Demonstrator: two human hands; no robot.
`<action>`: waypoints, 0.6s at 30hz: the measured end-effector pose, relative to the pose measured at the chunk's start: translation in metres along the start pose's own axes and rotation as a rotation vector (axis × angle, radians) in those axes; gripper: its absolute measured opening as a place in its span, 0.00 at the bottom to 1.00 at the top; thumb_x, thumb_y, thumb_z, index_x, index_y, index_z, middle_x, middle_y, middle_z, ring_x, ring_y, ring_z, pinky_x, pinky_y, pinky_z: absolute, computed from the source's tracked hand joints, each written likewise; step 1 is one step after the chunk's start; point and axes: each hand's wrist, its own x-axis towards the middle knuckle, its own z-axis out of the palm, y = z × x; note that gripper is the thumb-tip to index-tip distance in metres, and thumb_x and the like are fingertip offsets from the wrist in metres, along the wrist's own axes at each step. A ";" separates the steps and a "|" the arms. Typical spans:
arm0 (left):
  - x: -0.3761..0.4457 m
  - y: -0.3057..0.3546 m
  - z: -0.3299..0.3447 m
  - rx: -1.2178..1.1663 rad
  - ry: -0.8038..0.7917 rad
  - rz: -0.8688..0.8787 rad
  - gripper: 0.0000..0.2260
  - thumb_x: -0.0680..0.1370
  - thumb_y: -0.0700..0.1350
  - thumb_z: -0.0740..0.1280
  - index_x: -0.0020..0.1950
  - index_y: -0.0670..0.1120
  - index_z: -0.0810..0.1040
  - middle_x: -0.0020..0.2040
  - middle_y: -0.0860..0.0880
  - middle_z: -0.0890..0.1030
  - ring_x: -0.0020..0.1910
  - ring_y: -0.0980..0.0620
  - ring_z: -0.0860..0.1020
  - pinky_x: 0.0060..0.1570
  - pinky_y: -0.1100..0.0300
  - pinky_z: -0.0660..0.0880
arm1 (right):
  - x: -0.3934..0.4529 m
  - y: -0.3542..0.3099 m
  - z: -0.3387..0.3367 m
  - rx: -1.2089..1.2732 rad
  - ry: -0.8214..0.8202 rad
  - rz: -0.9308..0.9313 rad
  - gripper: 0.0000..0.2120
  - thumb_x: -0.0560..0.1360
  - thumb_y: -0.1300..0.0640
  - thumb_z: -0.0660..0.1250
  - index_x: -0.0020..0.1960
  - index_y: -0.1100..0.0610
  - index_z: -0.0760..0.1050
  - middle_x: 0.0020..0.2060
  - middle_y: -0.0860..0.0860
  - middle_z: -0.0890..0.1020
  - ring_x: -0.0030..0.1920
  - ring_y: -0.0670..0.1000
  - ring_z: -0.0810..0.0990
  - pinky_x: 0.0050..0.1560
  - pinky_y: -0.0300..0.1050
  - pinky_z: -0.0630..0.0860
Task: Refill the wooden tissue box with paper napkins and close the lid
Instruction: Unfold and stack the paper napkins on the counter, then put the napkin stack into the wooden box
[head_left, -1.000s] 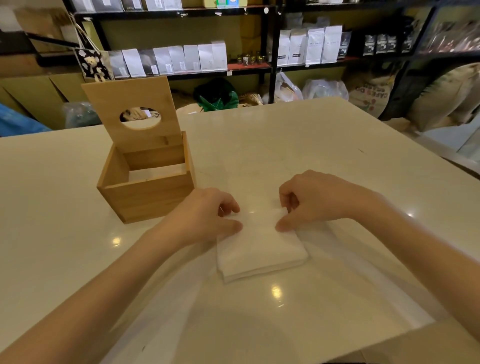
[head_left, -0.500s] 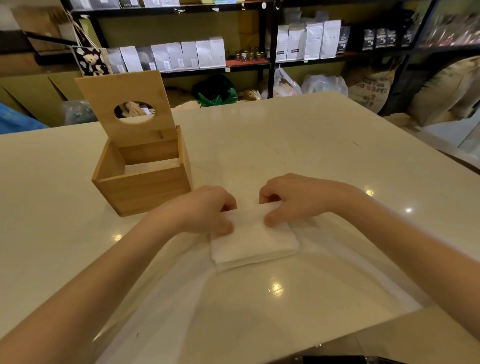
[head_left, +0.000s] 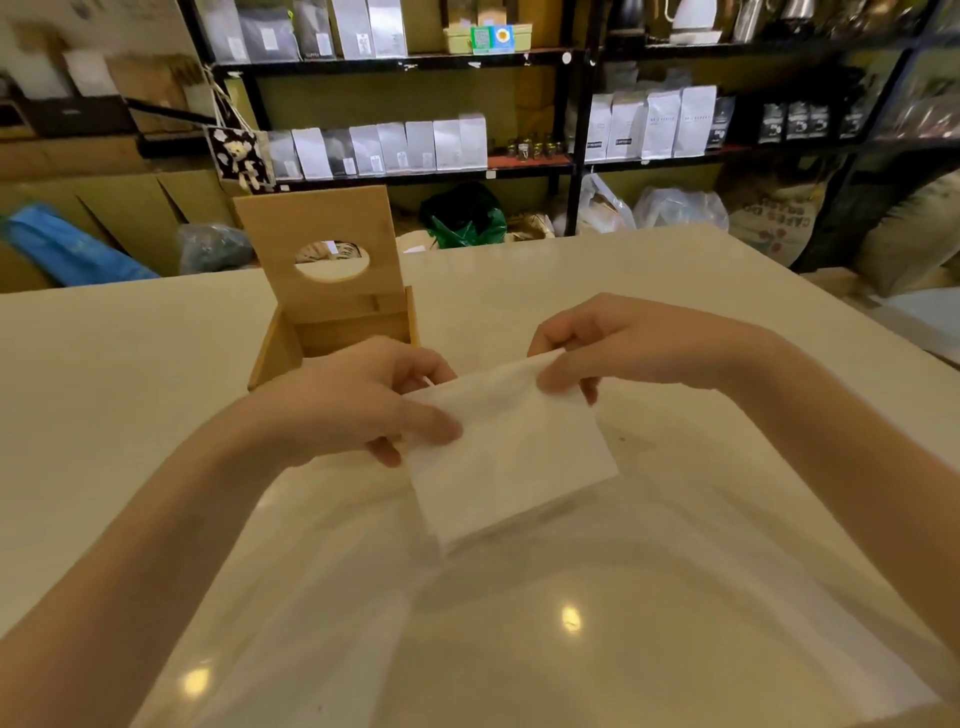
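Pinching the napkin stack (head_left: 511, 457) from both sides: left hand (head_left: 358, 405) clamped on the 9 o'clock edge, right hand (head_left: 623, 345) clamped on the 1 o'clock corner. Holding the stack tilted, lifted clear above the pale bench (head_left: 130, 395). Sitting at 11 o'clock of the grip, the wooden tissue box (head_left: 332, 332), lid (head_left: 317, 244) standing upright and open.

Left hand (head_left: 358, 402) and right hand (head_left: 618, 345) pinch a napkin stack (head_left: 511, 457) beside the open-lidded wooden tissue box (head_left: 332, 332).
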 end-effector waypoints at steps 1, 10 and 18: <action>-0.005 0.001 -0.009 -0.036 0.030 0.005 0.08 0.70 0.45 0.71 0.49 0.49 0.80 0.45 0.51 0.84 0.45 0.52 0.82 0.34 0.65 0.78 | 0.004 -0.006 -0.003 0.030 0.009 -0.016 0.07 0.74 0.60 0.64 0.47 0.60 0.80 0.40 0.52 0.82 0.38 0.46 0.78 0.41 0.42 0.75; -0.019 -0.021 -0.086 -0.234 0.316 -0.054 0.05 0.67 0.44 0.70 0.41 0.45 0.82 0.31 0.52 0.84 0.27 0.58 0.80 0.25 0.68 0.76 | 0.068 -0.047 -0.008 0.206 0.047 -0.026 0.04 0.74 0.59 0.66 0.45 0.57 0.79 0.41 0.52 0.83 0.38 0.46 0.81 0.34 0.37 0.75; 0.010 -0.044 -0.108 -0.058 0.463 -0.139 0.03 0.73 0.43 0.68 0.45 0.45 0.81 0.38 0.50 0.81 0.36 0.55 0.79 0.33 0.66 0.74 | 0.124 -0.059 0.003 0.072 0.084 0.050 0.04 0.74 0.59 0.66 0.42 0.56 0.79 0.37 0.50 0.84 0.35 0.44 0.81 0.36 0.38 0.74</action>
